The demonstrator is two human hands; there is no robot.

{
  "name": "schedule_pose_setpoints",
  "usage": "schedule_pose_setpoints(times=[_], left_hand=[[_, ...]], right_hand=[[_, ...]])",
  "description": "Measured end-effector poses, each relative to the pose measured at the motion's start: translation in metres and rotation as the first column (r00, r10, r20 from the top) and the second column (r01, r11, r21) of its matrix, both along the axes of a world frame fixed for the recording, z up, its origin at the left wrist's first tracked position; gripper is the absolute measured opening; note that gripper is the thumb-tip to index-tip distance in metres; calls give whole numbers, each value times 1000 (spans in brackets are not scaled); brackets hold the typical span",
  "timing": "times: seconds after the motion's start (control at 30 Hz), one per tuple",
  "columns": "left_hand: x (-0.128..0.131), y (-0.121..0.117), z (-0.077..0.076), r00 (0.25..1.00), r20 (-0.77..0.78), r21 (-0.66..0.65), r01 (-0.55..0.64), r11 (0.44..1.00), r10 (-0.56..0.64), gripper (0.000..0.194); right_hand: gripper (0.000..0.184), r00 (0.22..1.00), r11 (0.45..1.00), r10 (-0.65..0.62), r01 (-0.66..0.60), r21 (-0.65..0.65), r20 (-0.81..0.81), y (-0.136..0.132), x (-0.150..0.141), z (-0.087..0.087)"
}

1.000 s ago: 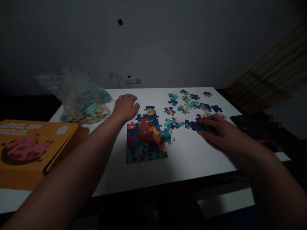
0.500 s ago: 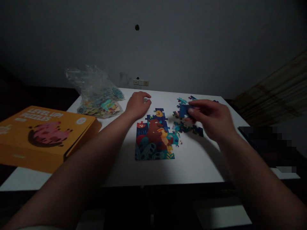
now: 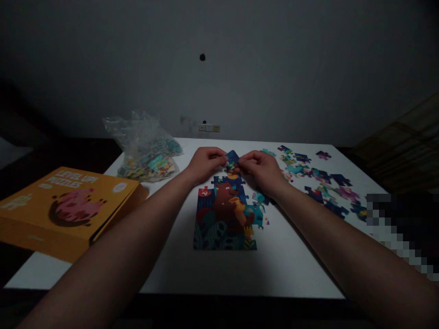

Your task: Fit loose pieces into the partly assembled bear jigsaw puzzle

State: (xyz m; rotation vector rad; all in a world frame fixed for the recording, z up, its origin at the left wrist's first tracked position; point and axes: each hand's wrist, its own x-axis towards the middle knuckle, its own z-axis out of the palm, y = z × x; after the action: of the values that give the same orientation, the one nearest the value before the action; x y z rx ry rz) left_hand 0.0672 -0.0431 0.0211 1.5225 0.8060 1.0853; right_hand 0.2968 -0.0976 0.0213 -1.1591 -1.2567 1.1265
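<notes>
A dark blue puzzle piece (image 3: 232,157) is pinched between my two hands, just above the top of the partly joined puzzle. My left hand (image 3: 206,163) grips its left edge with thumb and forefinger. From the other side, my right hand (image 3: 262,170) holds its right edge with closed fingertips. Below them the joined puzzle (image 3: 219,219) lies flat on the white table, showing a brown bear, a yellow horn and dark leaves. Its right and upper edges are stepped with open tabs. Part of its upper right is hidden behind my right hand.
Several loose puzzle pieces (image 3: 320,176) lie scattered on the right of the white table (image 3: 288,265). A clear plastic bag (image 3: 147,151) full of pieces stands at the back left. An orange puzzle box (image 3: 68,205) lies in front of it. A blurred-out dark object (image 3: 404,224) is at the right edge.
My right hand has carried the blue piece left from over the loose pieces to the joined puzzle's top. My left hand has closed on the piece too. The view has shifted slightly.
</notes>
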Motion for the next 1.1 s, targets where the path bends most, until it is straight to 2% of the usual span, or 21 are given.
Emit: schedule_pose_setpoints(times=[0.13,0.27,0.43,0.57,0.67,0.83,1.1], left_hand=[[-2,0,4,997,55,-45,-59,997,61,35],[-1,-1,7,996,63,-90,-58,994,64,50],[0,0,8,996,-10,-59,-87,994,87,63],[0,1,7,992,-52,-36,-120,992,118,70],[1,-1,8,993,-44,-22,-108,994,107,73],[2,-1,9,992,-54,-14,-117,993,116,76],[3,-2,10,995,-35,-38,-94,995,92,74]], right_hand=[[33,998,998,64,-63,-19,20,1,-4,-1],[32,995,996,85,-85,-2,47,2,-4,-2],[33,993,993,114,-113,-15,32,2,-4,-2],[26,988,988,153,-153,-23,17,3,-6,-1],[22,988,987,156,-156,-32,-15,3,-7,-1],[26,987,986,159,-159,-51,-6,3,-8,-1],[27,984,984,177,-176,-8,5,4,-7,-3]])
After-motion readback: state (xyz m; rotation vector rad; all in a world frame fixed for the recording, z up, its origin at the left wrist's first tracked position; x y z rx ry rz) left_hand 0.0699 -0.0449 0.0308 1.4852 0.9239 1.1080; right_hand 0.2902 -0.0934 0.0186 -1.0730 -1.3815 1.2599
